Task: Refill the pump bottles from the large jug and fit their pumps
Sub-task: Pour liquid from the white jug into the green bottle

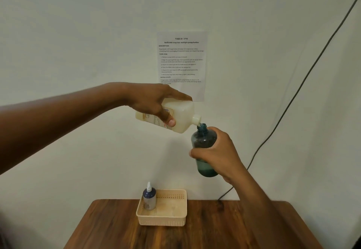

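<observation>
My left hand grips the large white jug and holds it tipped to the right, high above the table. The jug's spout touches the open mouth of a teal pump bottle, which my right hand holds upright around its middle. Pale liquid fills the teal bottle's lower part. No pump is on the teal bottle. A dark blue bottle with a white pump stands upright in the left corner of a beige basket.
The basket sits at the back middle of a brown wooden table against a white wall. A printed task sheet is stuck to the wall. A dark cable runs down the wall to the table's back right.
</observation>
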`<state>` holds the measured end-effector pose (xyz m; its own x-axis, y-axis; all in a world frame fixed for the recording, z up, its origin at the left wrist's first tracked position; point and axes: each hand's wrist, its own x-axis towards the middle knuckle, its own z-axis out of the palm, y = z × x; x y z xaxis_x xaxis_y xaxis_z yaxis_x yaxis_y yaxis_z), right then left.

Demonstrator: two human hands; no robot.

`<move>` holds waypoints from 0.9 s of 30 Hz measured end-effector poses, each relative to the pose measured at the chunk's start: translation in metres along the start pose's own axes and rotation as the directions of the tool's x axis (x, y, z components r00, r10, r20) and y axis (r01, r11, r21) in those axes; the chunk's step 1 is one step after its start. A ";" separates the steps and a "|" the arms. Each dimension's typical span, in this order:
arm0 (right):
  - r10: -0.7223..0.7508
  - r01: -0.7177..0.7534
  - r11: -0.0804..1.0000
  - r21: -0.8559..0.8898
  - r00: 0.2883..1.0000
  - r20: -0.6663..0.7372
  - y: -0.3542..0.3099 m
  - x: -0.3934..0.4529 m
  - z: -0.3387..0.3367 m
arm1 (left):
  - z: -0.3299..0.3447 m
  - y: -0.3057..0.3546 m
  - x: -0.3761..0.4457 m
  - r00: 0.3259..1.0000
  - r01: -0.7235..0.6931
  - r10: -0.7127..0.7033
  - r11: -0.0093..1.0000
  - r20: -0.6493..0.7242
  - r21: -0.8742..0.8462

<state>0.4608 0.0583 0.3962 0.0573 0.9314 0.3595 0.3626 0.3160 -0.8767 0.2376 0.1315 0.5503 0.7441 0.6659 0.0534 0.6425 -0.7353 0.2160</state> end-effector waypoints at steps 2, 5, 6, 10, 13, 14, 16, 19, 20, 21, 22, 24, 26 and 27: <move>0.000 0.000 1.000 0.001 1.000 0.001 0.000 0.000 -0.001 | -0.001 0.000 0.001 1.000 -0.002 0.002 1.000 -0.004 -0.002; -0.005 0.005 1.000 0.002 1.000 0.000 0.000 0.001 -0.002 | -0.002 0.001 0.002 1.000 -0.004 0.004 1.000 -0.001 -0.001; -0.007 0.007 1.000 0.002 1.000 -0.001 0.000 0.001 -0.003 | -0.002 0.001 0.003 1.000 -0.002 0.002 1.000 -0.001 0.005; -0.018 0.018 1.000 -0.005 1.000 -0.001 0.000 0.002 -0.004 | -0.004 0.002 0.005 1.000 -0.001 0.001 1.000 0.009 0.022; -0.021 0.021 1.000 -0.012 1.000 0.001 -0.001 0.003 -0.005 | -0.005 0.003 0.006 1.000 0.006 -0.006 0.999 0.003 0.034; -0.021 0.021 1.000 -0.009 1.000 0.000 -0.002 0.004 -0.005 | -0.006 0.004 0.006 1.000 0.007 -0.007 0.999 0.003 0.036; -0.021 0.021 1.000 -0.005 1.000 -0.004 -0.002 0.004 -0.005 | -0.007 0.005 0.006 1.000 0.006 -0.006 0.999 0.004 0.044; -0.022 0.022 1.000 -0.012 1.000 -0.004 -0.002 0.005 -0.006 | -0.008 0.007 0.007 1.000 0.004 -0.005 0.999 0.024 0.038; -0.022 0.022 1.000 -0.013 1.000 -0.003 -0.002 0.005 -0.006 | -0.008 0.008 0.008 1.000 0.006 -0.007 0.999 0.025 0.037; -0.022 0.021 1.000 -0.012 1.000 -0.004 -0.002 0.005 -0.006 | -0.009 0.008 0.008 1.000 0.010 -0.011 0.999 0.020 0.040; -0.021 0.021 1.000 -0.011 1.000 -0.005 -0.002 0.005 -0.006 | -0.009 0.009 0.008 1.000 0.015 -0.016 0.999 0.014 0.045; -0.022 0.022 1.000 -0.009 1.000 -0.007 -0.002 0.005 -0.006 | -0.010 0.010 0.007 1.000 0.021 -0.021 0.998 0.006 0.056; -0.025 0.025 1.000 -0.008 1.000 -0.007 -0.002 0.006 -0.006 | -0.010 0.011 0.007 1.000 0.017 -0.017 0.998 0.005 0.063; -0.024 0.024 1.000 -0.008 1.000 -0.007 -0.003 0.006 -0.006 | -0.011 0.012 0.007 1.000 0.016 -0.017 0.998 0.005 0.067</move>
<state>0.4661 0.0619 0.4027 0.0549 0.9224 0.3824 0.3712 0.3367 -0.8654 0.2480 0.1285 0.5636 0.7342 0.6774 0.0454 0.6653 -0.7312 0.1506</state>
